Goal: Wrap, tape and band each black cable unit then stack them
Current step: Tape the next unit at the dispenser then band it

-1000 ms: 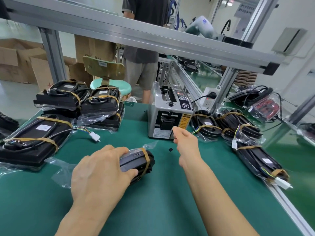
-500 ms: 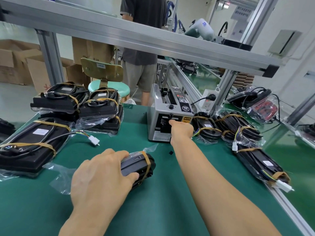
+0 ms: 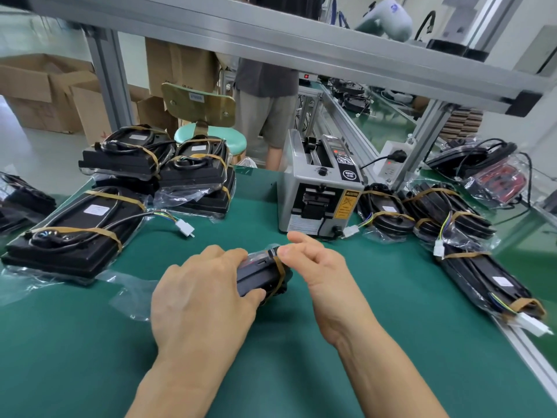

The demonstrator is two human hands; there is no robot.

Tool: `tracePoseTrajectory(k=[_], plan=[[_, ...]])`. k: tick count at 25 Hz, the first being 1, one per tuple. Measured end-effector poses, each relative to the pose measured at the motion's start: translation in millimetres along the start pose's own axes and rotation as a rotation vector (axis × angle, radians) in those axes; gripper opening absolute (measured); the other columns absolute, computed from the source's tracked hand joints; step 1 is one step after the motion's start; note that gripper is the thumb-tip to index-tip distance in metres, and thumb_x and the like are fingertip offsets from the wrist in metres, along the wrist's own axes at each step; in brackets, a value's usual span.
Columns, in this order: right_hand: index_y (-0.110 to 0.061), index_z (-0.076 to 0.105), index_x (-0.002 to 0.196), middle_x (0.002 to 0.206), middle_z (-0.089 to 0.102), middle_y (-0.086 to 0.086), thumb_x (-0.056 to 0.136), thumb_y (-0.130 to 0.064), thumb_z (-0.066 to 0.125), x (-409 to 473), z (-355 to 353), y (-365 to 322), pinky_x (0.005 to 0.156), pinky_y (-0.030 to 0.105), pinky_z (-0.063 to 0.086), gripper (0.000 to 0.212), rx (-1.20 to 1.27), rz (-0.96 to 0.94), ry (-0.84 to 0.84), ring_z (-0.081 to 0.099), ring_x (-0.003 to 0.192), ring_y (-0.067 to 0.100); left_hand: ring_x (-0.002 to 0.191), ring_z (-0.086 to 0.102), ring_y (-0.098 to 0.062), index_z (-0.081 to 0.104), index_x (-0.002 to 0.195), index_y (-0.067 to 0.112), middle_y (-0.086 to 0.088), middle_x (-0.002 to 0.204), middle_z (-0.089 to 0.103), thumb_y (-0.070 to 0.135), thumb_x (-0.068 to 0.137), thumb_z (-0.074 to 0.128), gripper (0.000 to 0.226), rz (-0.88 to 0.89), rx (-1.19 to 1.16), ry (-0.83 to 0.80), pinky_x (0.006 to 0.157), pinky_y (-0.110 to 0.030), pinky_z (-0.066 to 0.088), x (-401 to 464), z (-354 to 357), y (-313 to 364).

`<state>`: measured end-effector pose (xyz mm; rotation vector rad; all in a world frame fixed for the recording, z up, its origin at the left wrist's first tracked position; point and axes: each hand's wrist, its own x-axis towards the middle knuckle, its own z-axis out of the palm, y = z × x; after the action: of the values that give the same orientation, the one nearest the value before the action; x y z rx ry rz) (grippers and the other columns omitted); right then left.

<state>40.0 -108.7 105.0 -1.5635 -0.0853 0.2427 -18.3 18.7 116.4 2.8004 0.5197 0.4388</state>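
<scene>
A black cable unit (image 3: 260, 274) in a clear bag, with a tan rubber band around its far end, lies on the green mat (image 3: 391, 351) in front of me. My left hand (image 3: 199, 297) grips it from above and covers most of it. My right hand (image 3: 325, 276) is at the unit's far end, thumb and curled fingers pinching a small clear piece of tape against the bag's folded end; the tape itself is barely visible. Banded units are stacked at the left (image 3: 75, 233) and back left (image 3: 193, 173).
A grey tape dispenser (image 3: 319, 194) stands just beyond my hands. More bagged, banded units lie to the right (image 3: 388, 212) and along the table's right edge (image 3: 488, 282). A person stands behind the bench by a green stool (image 3: 211, 137). A metal frame rail runs overhead.
My right hand came back from the tape dispenser's outlet to the far end of the unit. The left hand kept its grip on the unit. The camera tilted down and nearer.
</scene>
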Motion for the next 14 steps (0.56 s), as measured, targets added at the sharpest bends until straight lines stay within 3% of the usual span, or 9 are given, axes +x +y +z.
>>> tracePoseTrajectory(k=[6,9,14], plan=[[-0.013,0.074,0.070,0.124,0.055,0.000,0.083,-0.010,0.067,0.3,9.7,8.9,0.064,-0.005,0.036,0.015,-0.056,-0.013,0.027,0.049,0.087,-0.028,0.058,0.028,-0.015,0.069,0.077,0.033,0.009,0.068,0.059,0.047,0.051,0.085,0.034,0.071,-0.062,0.081,0.056,-0.026,0.023,-4.9,4.6,-1.0],[-0.012,0.073,0.069,0.122,0.054,-0.002,0.083,-0.010,0.068,-1.2,11.2,7.8,0.070,0.003,0.040,0.015,-0.063,-0.025,0.044,0.050,0.086,-0.026,0.056,0.026,-0.015,0.069,0.072,0.032,0.008,0.063,0.058,0.044,0.044,0.089,0.036,0.098,-0.053,0.095,0.054,-0.025,0.023,-5.7,5.9,-1.9],[-0.016,0.069,0.061,0.112,0.054,-0.010,0.082,-0.011,0.068,-3.4,14.2,6.5,0.075,0.017,0.038,0.022,-0.167,-0.059,0.087,0.054,0.092,-0.010,0.058,0.040,-0.019,0.069,0.081,0.032,0.007,0.071,0.059,0.047,0.055,0.083,0.032,0.085,-0.029,0.099,0.058,-0.027,0.025,-5.5,10.3,-2.4]])
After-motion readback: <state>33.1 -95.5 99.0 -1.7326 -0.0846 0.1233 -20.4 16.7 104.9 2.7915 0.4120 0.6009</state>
